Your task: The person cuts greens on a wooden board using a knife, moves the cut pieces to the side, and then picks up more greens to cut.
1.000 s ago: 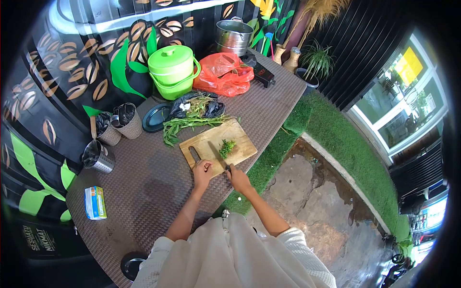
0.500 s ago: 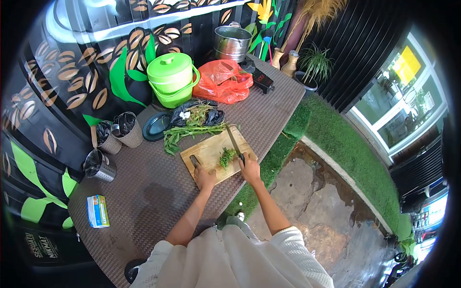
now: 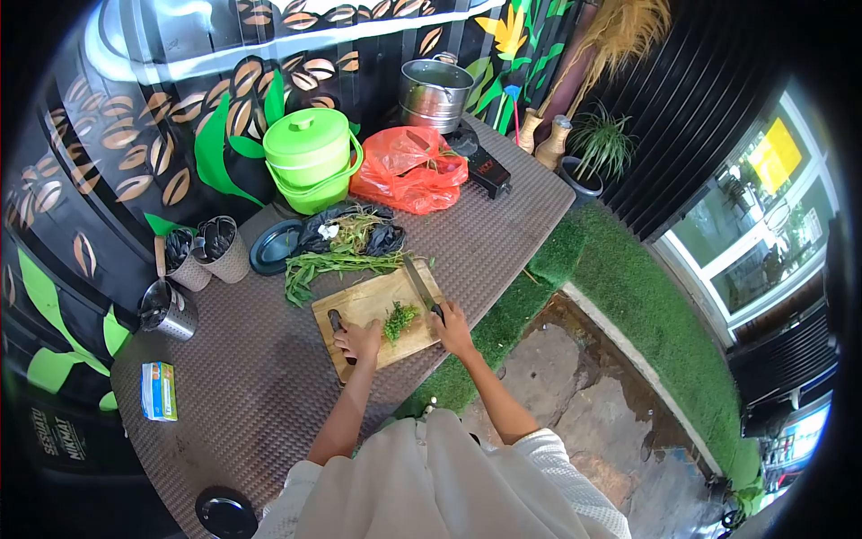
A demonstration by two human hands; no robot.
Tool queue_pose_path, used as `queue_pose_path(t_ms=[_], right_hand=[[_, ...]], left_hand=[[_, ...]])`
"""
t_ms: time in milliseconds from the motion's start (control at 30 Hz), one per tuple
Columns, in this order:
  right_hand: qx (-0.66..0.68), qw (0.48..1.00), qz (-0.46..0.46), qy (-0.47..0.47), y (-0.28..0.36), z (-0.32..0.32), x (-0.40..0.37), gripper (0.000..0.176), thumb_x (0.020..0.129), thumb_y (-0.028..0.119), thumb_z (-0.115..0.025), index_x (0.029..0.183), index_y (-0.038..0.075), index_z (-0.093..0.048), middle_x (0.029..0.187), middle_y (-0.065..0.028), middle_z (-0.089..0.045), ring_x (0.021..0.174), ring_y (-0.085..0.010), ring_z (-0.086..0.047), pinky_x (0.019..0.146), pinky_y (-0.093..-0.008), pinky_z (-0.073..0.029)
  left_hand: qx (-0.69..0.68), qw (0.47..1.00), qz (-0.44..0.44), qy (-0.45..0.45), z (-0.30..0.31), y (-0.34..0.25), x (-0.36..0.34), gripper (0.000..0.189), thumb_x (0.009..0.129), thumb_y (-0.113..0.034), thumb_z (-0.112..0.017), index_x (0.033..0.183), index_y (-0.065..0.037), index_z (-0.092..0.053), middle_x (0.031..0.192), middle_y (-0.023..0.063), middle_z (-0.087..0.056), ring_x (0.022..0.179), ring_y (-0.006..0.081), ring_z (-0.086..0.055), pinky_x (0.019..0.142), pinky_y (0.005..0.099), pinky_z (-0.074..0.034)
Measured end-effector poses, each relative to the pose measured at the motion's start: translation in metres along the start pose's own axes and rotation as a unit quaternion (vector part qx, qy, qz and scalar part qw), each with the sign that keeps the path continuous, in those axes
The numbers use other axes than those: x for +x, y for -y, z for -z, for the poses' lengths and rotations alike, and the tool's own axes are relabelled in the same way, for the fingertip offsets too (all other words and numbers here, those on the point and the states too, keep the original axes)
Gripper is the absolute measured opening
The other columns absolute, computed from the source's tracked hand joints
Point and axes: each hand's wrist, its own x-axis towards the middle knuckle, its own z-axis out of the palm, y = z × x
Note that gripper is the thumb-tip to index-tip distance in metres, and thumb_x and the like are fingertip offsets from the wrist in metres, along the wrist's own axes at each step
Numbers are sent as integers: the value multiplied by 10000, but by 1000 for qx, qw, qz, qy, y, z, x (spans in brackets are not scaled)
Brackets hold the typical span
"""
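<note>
A wooden cutting board (image 3: 361, 304) lies tilted near the front edge of the table, with a small heap of chopped greens (image 3: 399, 321) in its middle. My left hand (image 3: 361, 341) is at the board's left end, its fingers curled over the dark handle slot. In my right hand (image 3: 452, 329) is a knife (image 3: 419, 284) held by its black handle. Its blade points away from me and lies along the board's right side, apart from the heap. Long leafy stems (image 3: 337, 265) lie just beyond the board, beside a black plastic bag (image 3: 388, 239) with plant scraps on it.
At the back stand a green lidded bucket (image 3: 310, 154), a red plastic bag (image 3: 409, 175), a steel pot (image 3: 436, 94) and a black stove (image 3: 489, 172). A dark plate (image 3: 272, 250), utensil holders (image 3: 220, 247), a small packet (image 3: 159, 392) and a black ashtray-like dish (image 3: 225, 513) are leftward.
My left hand has shifted onto the board's handle slot, its fingers now curled there. The knife stays in my right hand at the board's right side. The camera view has turned slightly.
</note>
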Motion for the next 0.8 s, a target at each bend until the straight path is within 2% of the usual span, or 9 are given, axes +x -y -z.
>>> queue_pose_path(t_ms=[100, 167, 200, 233, 300, 433, 533, 600, 800], right_hand=[[-79, 997, 12, -15, 13, 6, -5, 319, 885, 262, -538, 1052, -10, -547, 1144, -223, -518, 1046, -395, -489, 876, -473, -394], [-145, 988, 17, -47, 27, 14, -10, 313, 887, 276, -543, 1028, -3, -557, 1137, -211, -526, 1050, -380, -488, 860, -473, -397], [-159, 987, -6, -6, 30, 17, -13, 308, 891, 297, -540, 989, 6, -564, 1103, -209, -548, 1028, -375, -509, 849, -475, -398], [-173, 984, -29, 34, 32, 17, -15, 309, 896, 318, -538, 950, 15, -571, 1068, -207, -570, 1006, -370, -530, 837, -477, -400], [-150, 987, -49, 18, 25, 12, -20, 320, 903, 334, -528, 923, 17, -571, 1000, -206, -596, 936, -375, -565, 810, -481, -422], [-139, 986, -92, -1, 18, 8, -30, 370, 929, 365, -488, 868, 9, -570, 801, -215, -636, 716, -387, -631, 686, -480, -492], [-149, 986, -79, 16, 20, 4, -35, 396, 938, 376, -471, 850, 2, -569, 768, -214, -640, 680, -384, -636, 617, -469, -509], [-140, 987, -73, 31, 27, -2, -40, 401, 940, 378, -466, 847, 3, -571, 770, -221, -640, 690, -386, -636, 620, -470, -509], [-90, 990, -83, 74, 47, -10, -54, 451, 942, 429, -441, 879, 2, -571, 763, -253, -627, 721, -417, -625, 637, -495, -502]], left_hand=[[52, 992, -105, -41, -5, 14, -8, 955, 693, -322, -719, 1424, 23, -212, 1333, 244, -295, 1224, 405, -258, 991, 542, -253], [114, 924, -332, -151, -2, 19, -23, 837, 755, -265, -687, 1413, 23, -257, 1304, 237, -325, 1230, 410, -258, 988, 548, -248], [108, 911, -383, -107, 7, 15, -32, 770, 766, -160, -695, 1403, 18, -300, 1294, 228, -337, 1228, 402, -287, 985, 500, -291], [109, 911, -384, -106, 8, 14, -30, 770, 766, -160, -695, 1403, 18, -300, 1294, 228, -337, 1228, 402, -287, 985, 500, -291], [36, 900, -433, 30, 12, 15, -26, 831, 699, -96, -753, 1397, 13, -315, 1281, 216, -377, 1194, 375, -370, 971, 429, -354], [75, 910, -402, 74, 10, 4, -19, 786, 650, -24, -772, 1343, 17, -403, 1218, 186, -455, 1118, 337, -468, 944, 361, -407], [68, 877, -462, 115, 6, 8, -7, 664, 648, 20, -751, 1263, 17, -499, 1130, 161, -530, 1076, 313, -510, 939, 365, -416], [42, 869, -482, 106, -2, 6, -3, 608, 620, 36, -764, 1196, 16, -570, 1044, 159, -567, 882, 267, -575, 757, 320, -500], [-37, 886, -446, 118, -9, 9, 3, 445, 652, 45, -758, 1082, 11, -649, 923, 143, -610, 737, 205, -591, 663, 300, -514]])
